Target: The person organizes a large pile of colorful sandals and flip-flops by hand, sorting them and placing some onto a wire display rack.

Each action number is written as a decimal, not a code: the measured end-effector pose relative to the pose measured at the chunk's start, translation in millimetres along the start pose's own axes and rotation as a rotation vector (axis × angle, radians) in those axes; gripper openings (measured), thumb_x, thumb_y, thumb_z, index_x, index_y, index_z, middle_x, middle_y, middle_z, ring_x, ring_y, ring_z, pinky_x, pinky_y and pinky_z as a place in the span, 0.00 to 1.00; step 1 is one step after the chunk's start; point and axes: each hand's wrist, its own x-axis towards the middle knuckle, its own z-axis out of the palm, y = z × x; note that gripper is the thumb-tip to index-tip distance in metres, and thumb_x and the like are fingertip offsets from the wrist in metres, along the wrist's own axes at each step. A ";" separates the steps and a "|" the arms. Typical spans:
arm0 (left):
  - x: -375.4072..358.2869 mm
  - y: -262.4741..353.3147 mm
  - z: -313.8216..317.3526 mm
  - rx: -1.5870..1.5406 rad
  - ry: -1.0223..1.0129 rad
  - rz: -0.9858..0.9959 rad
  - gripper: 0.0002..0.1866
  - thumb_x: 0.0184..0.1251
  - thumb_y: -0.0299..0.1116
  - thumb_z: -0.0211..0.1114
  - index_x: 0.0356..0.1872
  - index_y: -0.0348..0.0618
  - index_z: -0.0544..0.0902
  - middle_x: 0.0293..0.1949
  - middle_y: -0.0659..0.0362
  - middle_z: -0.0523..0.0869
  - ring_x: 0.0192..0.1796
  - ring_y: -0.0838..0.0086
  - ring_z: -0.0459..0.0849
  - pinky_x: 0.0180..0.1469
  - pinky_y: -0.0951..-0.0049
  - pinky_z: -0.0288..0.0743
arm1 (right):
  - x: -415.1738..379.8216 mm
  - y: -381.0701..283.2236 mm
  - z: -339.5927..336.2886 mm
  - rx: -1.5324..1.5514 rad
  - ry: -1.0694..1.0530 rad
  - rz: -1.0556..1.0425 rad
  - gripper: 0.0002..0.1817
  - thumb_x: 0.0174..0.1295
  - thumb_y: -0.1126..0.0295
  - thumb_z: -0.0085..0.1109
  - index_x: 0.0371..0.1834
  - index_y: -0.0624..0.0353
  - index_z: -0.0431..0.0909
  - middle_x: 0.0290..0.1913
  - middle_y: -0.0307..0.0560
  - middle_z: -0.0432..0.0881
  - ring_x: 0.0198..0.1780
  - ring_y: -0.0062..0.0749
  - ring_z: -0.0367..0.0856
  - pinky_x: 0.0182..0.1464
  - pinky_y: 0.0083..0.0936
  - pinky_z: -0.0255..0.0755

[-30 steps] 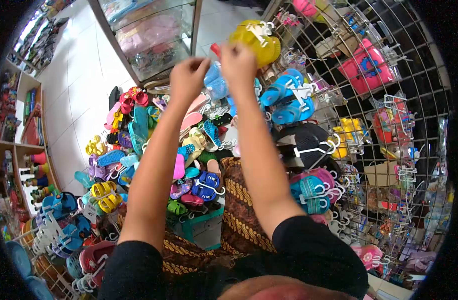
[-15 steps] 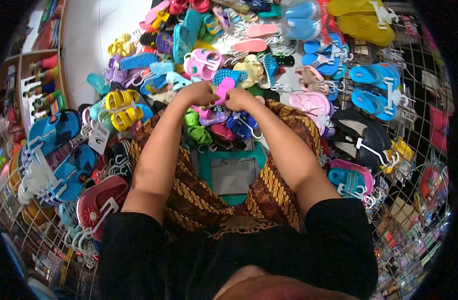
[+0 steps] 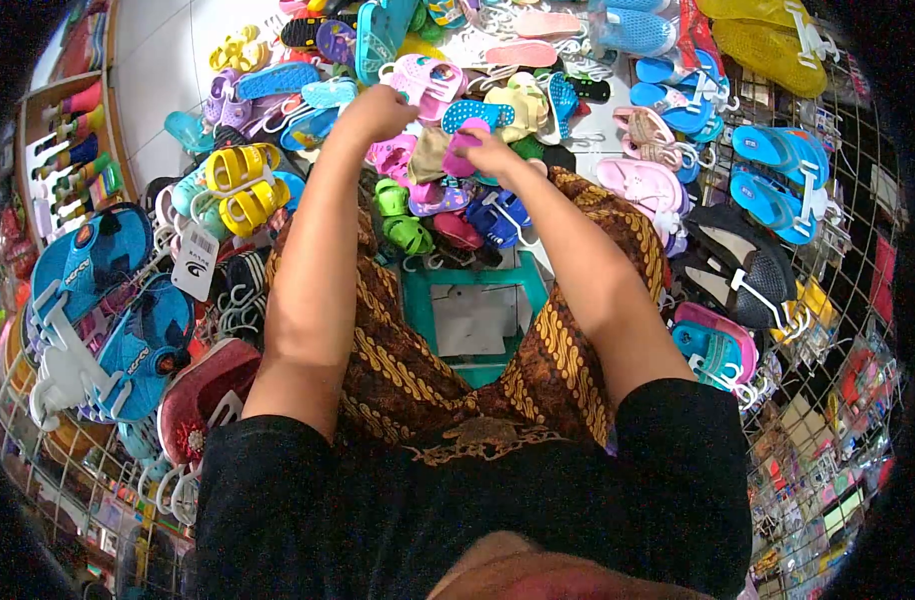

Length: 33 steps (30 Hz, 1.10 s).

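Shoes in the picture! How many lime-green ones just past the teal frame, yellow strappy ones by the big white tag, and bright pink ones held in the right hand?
Lime-green shoes: 2
Yellow strappy sandals: 2
Bright pink shoe in the right hand: 1
Total: 5

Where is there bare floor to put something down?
White floor looks bare at upper left, between the wooden shelf and yellow shoes. Footwear crowds around the left hand and the right hand, which holds a pink slipper.

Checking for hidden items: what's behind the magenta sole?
Part of a blue dotted sole and something tan; whatever the magenta sole and right hand cover can't be seen.
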 end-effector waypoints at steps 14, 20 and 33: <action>-8.0 -4.3 -10.4 -0.307 0.055 -0.086 0.27 0.58 0.51 0.63 0.42 0.32 0.84 0.30 0.50 0.86 0.33 0.66 0.84 0.39 0.67 0.77 | -7.8 -26.4 21.2 -0.587 0.235 -0.182 0.27 0.51 0.53 0.64 0.51 0.53 0.67 0.50 0.65 0.75 0.55 0.62 0.69 0.59 0.48 0.65; -9.6 -0.9 -13.3 -0.416 0.171 -0.021 0.33 0.64 0.57 0.56 0.52 0.33 0.79 0.43 0.47 0.84 0.44 0.64 0.83 0.50 0.66 0.74 | -41.2 -113.6 -31.9 0.832 -0.538 -0.107 0.14 0.61 0.61 0.53 0.48 0.52 0.67 0.44 0.48 0.76 0.41 0.37 0.76 0.36 0.34 0.73; -18.8 33.6 -16.9 -0.812 0.124 0.014 0.22 0.65 0.44 0.62 0.53 0.39 0.75 0.44 0.57 0.84 0.40 0.74 0.84 0.42 0.73 0.77 | -34.8 -115.5 -62.9 1.021 -0.486 -0.210 0.26 0.66 0.51 0.52 0.56 0.62 0.69 0.51 0.52 0.78 0.50 0.41 0.80 0.48 0.38 0.80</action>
